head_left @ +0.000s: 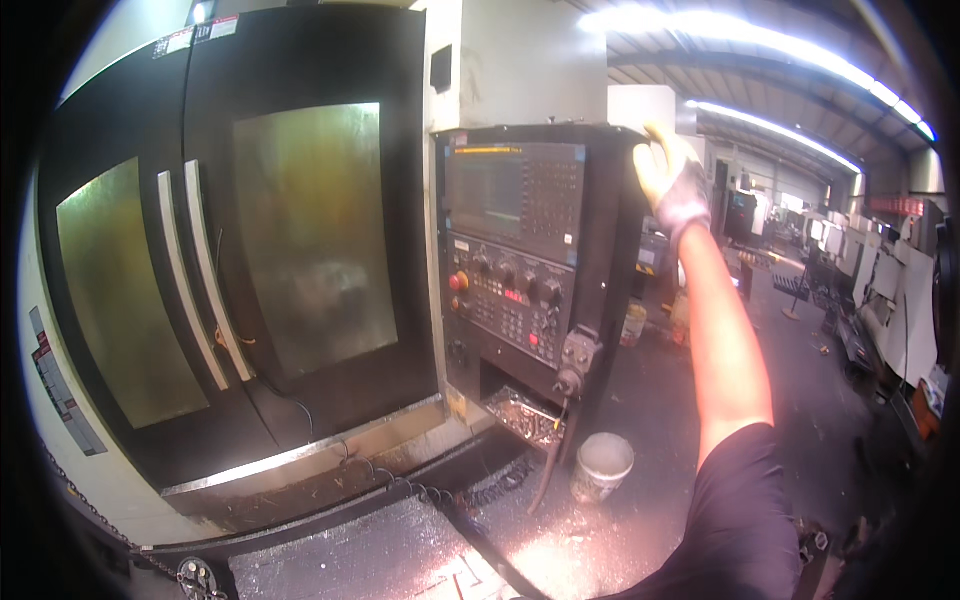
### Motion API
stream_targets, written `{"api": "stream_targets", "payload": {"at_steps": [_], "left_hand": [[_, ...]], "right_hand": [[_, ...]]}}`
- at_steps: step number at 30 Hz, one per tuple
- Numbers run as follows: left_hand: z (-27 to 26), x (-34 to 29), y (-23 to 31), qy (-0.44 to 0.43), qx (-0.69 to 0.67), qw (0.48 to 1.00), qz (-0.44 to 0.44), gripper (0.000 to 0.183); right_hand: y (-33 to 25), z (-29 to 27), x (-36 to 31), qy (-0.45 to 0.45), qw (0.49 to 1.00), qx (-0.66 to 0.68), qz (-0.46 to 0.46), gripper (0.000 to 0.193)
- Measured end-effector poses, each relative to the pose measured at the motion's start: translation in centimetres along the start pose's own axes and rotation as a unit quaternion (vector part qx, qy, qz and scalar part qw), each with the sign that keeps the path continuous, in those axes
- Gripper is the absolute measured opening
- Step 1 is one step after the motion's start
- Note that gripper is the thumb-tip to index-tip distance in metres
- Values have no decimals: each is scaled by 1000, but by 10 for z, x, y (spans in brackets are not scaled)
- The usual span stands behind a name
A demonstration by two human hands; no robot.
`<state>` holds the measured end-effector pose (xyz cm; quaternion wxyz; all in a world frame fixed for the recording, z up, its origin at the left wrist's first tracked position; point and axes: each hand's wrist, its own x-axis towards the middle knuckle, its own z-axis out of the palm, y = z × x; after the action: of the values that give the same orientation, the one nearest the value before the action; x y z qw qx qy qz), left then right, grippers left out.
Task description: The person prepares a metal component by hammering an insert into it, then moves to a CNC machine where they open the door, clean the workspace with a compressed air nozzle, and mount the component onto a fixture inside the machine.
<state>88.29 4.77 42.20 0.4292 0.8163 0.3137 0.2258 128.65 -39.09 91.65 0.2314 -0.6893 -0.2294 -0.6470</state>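
The right hand (680, 188), gloved, is raised at the upper right corner of the panel (520, 256). The fingers (657, 138) are spread wide, with a gap beside the thumb, and hold nothing visible. Whether they touch the panel edge cannot be told. The bare right forearm (724, 330) extends up from a dark sleeve (745, 500). The left hand is out of view; the state of its fingers cannot be told.

The panel stands upright, to the right of the machine doors. Its screen (485, 195) is at the upper left, with a keypad (550, 195) beside it. A red button (459, 282) is at the left, below the screen. A pendant (578, 358) is at the lower right corner. Below the panel, a tray (492, 399) contains chips.

The left door (95, 225) and right door (410, 230) meet at a closed seam. Each has a window and a long upright handle. A white bucket (600, 485) stands on the floor (650, 420), to the right of the tray. Bright chips are scattered across the platform (340, 550) in front of the doors.
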Motion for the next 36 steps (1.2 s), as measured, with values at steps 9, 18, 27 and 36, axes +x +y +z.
{"api": "stream_targets", "payload": {"at_steps": [9, 18, 27, 36], "left_hand": [[2, 0, 9, 13, -17, 1000, -17, 24], [-2, -15, 0, 36, -28, 998, -31, 20], [2, -40, -21, 55, -32, 997, -50, 19], [-7, -78, -56, 141, 39, 988, 40, 20]], "right_hand": [[18, 62, 97, -308, 939, -150, 22, 75], [-6, 63, 94, -261, 950, -170, 23, 29], [-3, 45, 43, -51, 978, 176, 97, 22], [-86, -16, -132, -203, 638, 727, 156, 26]]}}
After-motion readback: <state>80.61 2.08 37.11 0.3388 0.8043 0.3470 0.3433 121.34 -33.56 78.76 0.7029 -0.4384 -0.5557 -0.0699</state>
